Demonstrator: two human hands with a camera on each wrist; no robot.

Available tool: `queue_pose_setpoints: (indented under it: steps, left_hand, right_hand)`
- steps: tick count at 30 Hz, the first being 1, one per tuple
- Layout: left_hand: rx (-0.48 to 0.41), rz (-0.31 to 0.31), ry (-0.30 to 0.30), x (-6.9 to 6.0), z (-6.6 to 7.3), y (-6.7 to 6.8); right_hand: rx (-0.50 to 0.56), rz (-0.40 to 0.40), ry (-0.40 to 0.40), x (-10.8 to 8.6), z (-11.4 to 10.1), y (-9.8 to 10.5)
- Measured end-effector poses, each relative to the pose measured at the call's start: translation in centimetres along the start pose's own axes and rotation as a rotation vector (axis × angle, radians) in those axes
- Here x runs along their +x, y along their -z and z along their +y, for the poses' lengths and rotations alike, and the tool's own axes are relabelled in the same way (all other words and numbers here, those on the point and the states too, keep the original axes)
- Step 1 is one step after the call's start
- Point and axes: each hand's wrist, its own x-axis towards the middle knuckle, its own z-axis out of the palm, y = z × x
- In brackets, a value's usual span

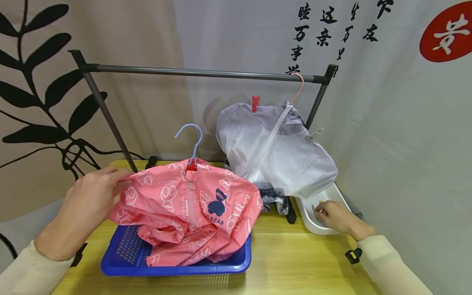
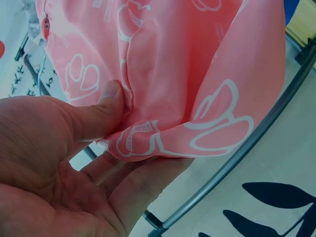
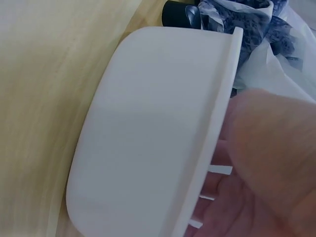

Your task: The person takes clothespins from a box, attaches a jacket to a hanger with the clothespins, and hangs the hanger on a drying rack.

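Head view: a pink jacket (image 1: 167,215) lay over a blue basket (image 1: 177,271) on the table (image 1: 287,254), its lower folds down inside; a blue hanger (image 1: 201,137) rose from its collar.
Left wrist view: the thumb lay on one side of the cloth and fingers beneath it (the head view gave mostly the back of that hand), with small lettering near the pinched edge.
Right wrist view: the smooth outer wall of the white bin (image 1: 309,223) filled the middle and hid the fingertips, which the head view placed inside it.
Left hand's grip: the left hand (image 1: 86,205) held the jacket's edge, narrow, between thumb and fingers.
Right hand's grip: the right hand (image 1: 337,215) reached into the bin, fingers bent; I could not tell whether they held anything.
Jacket's look: coral pink, creased, with white bear outlines, a pink front zip and a navy bear above dark lettering ending in "BEAR".
Garments: two, the jacket and a pale grey one (image 1: 295,159) hung below the rail (image 1: 191,73).
Hangers: two, one blue, one pink (image 1: 302,84).
Red clips: one (image 1: 255,103), on the grey garment's top edge.
Containers: one basket, one bin.
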Motion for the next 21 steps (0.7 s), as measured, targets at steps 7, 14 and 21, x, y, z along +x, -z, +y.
queue_pose_setpoints:
  steps: [7, 14, 21]
  left_hand:
    - [-0.021, -0.002, 0.014, 0.06, 0.07, 0.15]
    - [-0.027, -0.019, 0.012, 0.13, 0.04, 0.08]
    - [-0.032, 0.004, 0.015, 0.09, 0.14, -0.08]
  right_hand:
    - [-0.018, -0.020, 0.007, 0.51, 0.48, -0.10]
    - [-0.026, -0.051, -0.026, 0.60, 0.50, -0.43]
    - [0.005, -0.047, -0.051, 0.51, 0.26, -0.47]
